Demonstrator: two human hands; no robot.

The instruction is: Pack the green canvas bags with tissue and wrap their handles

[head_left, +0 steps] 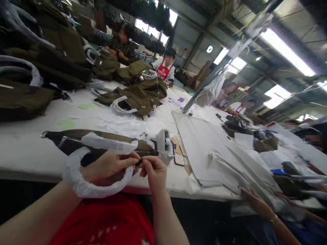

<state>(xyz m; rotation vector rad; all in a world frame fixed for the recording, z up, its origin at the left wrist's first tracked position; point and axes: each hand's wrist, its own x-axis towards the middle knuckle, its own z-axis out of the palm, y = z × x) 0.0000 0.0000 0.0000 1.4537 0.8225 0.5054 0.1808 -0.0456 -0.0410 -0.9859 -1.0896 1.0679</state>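
An olive-green bag (pixel 74 134) with dark ends lies on the white table in front of me, its two handles wrapped in white paper. My left hand (pixel 112 165) reaches through the loop of the near wrapped handle (pixel 102 189), its fingers closed on a small dark piece (pixel 139 162) at the bag's right end. My right hand (pixel 154 170) pinches the same piece from the other side. What this piece is, I cannot make out. A metal ring (pixel 160 153) shows at the bag's right end, beside a grey tape dispenser (pixel 165 144).
A phone (pixel 179 158) and brown card scraps lie right of the dispenser. Several olive bags (pixel 135 98) are heaped at the back and left. A large pale sheet (pixel 204 146) covers the table to the right, where a co-worker's hand (pixel 258 202) rests. A slanted post (pixel 204 85) rises behind.
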